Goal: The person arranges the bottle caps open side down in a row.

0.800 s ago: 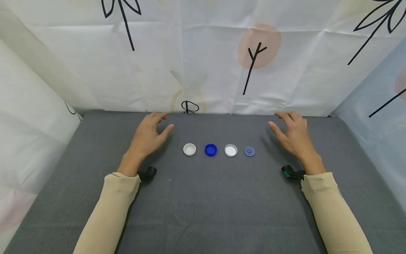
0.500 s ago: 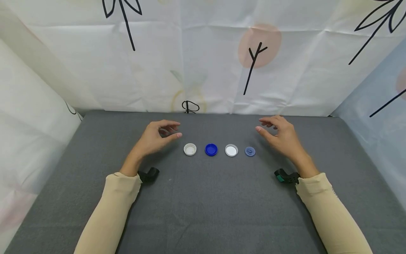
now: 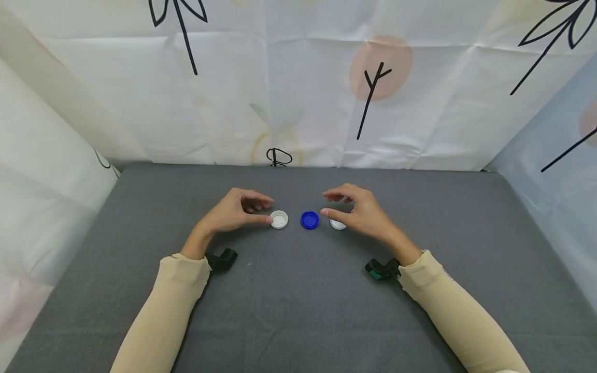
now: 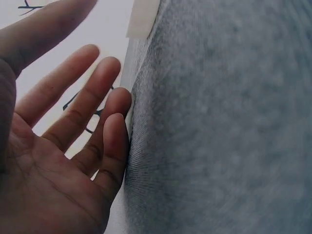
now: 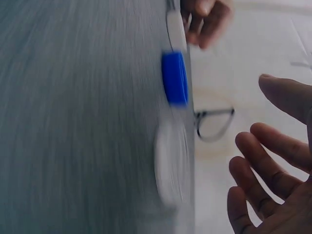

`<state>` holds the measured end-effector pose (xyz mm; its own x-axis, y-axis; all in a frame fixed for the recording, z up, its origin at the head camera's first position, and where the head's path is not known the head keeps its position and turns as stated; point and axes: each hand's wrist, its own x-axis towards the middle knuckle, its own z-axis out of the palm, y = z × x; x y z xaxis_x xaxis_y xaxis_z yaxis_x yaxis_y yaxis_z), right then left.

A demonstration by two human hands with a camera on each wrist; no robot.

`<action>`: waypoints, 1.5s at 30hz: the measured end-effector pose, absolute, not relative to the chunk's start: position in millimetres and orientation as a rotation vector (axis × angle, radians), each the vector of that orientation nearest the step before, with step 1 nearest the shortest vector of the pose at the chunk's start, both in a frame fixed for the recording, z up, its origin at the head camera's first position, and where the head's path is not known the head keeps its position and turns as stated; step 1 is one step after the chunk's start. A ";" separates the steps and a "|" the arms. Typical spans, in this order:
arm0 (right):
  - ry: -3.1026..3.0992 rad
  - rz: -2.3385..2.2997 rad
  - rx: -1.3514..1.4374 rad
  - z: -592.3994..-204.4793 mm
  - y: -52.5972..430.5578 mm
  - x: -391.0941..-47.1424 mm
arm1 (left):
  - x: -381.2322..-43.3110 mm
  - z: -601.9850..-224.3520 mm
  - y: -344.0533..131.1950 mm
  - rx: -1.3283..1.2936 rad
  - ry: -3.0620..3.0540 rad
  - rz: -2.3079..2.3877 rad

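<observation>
Two white caps and a deep blue cap lie in a row on the grey cloth. At the left end is the left white cap (image 3: 279, 220); my left hand (image 3: 233, 211) has its thumb tip at that cap's left edge, fingers loosely bent and holding nothing. Whether the thumb touches it I cannot tell. The blue cap (image 3: 310, 220) sits in the middle. Above the right white cap (image 3: 338, 226) hovers my right hand (image 3: 366, 211), thumb and fingers apart with nothing between them, partly covering that cap. A pale blue disc farther right is hidden by this hand.
Grey cloth (image 3: 298, 311) covers the table. White printed fabric (image 3: 308, 93) hangs along its back edge, and more fabric hangs at both sides. A dark wrist camera (image 3: 223, 259) sits below the left hand, another dark camera (image 3: 382, 269) below the right.
Both hands have moved inward and slightly nearer. The right hand has travelled farther left, now covering the pale blue disc; the left thumb has come to the left white cap. The caps have not moved.
</observation>
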<state>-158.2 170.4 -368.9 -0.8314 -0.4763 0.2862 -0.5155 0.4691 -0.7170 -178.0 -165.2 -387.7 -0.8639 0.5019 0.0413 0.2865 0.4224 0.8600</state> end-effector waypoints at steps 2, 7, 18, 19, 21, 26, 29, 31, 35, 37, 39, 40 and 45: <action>-2.672 1.355 0.919 -371.9 158.0 -158.9 | -178.0 -389.0 -165.8 0.692 2.453 1.404; -2.743 1.395 0.920 -379.5 132.3 -160.5 | -178.7 -390.5 -165.8 0.671 2.433 1.392; -2.940 1.319 0.843 -383.5 102.1 -166.3 | -180.3 -391.5 -165.2 0.671 2.457 1.350; -2.943 1.303 0.842 -384.0 100.9 -166.9 | -180.3 -391.6 -164.9 0.670 2.457 1.348; -2.939 1.279 0.852 -385.1 98.9 -167.7 | -179.9 -391.5 -164.4 0.668 2.454 1.345; -2.909 1.229 0.894 -387.6 96.1 -168.1 | -179.6 -391.2 -163.3 0.687 2.452 1.339; -2.897 1.184 0.915 -389.0 94.8 -167.7 | -179.6 -391.2 -162.8 0.700 2.447 1.339; -2.893 1.160 0.916 -389.4 93.5 -167.5 | -179.7 -391.6 -162.6 0.709 2.446 1.334; -2.888 1.099 0.912 -389.2 90.4 -165.9 | -180.0 -391.8 -161.7 0.713 2.453 1.315; -2.892 1.062 0.902 -389.3 88.9 -164.8 | -179.9 -391.7 -161.5 0.714 2.455 1.310; -2.897 1.033 0.894 -389.6 87.7 -163.8 | -179.6 -391.5 -160.9 0.715 2.459 1.302; -2.900 1.022 0.888 -389.5 87.2 -163.3 | -179.6 -391.6 -160.7 0.713 2.461 1.300; -2.907 0.998 0.871 -390.4 85.8 -161.7 | -179.2 -391.6 -158.3 0.693 2.462 1.298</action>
